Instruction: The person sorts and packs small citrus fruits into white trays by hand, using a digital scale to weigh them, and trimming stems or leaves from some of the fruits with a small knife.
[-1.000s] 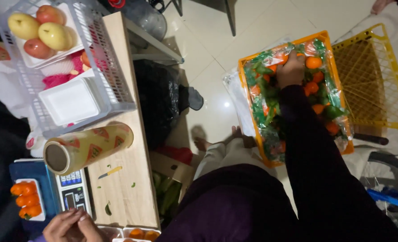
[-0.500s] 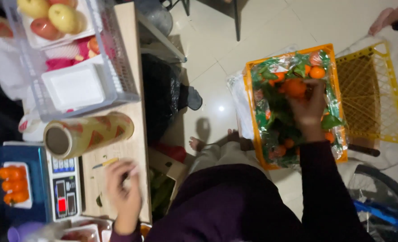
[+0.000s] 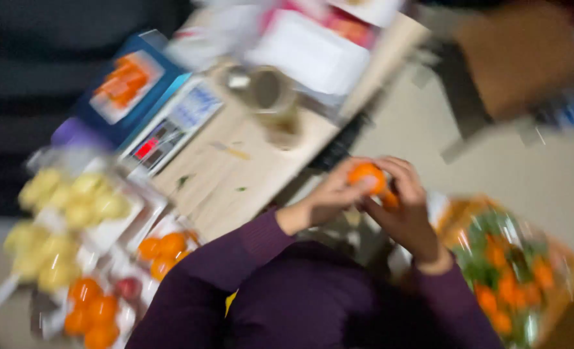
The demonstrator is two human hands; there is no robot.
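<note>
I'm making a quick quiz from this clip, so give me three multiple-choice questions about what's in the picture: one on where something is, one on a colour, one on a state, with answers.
1. Where is the scale?
A. on the wooden table
B. on the floor
C. on the person's lap

2. What colour is the fruit between the hands?
A. green
B. orange
C. purple

3. How is that fruit held?
A. by the left hand alone
B. lying loose on the table
C. by the left hand and the right hand together

Answers:
1 A, the scale rests on the tabletop beside a blue tray.
2 B, it shows bright orange.
3 C, fingers of both hands close around it.
</note>
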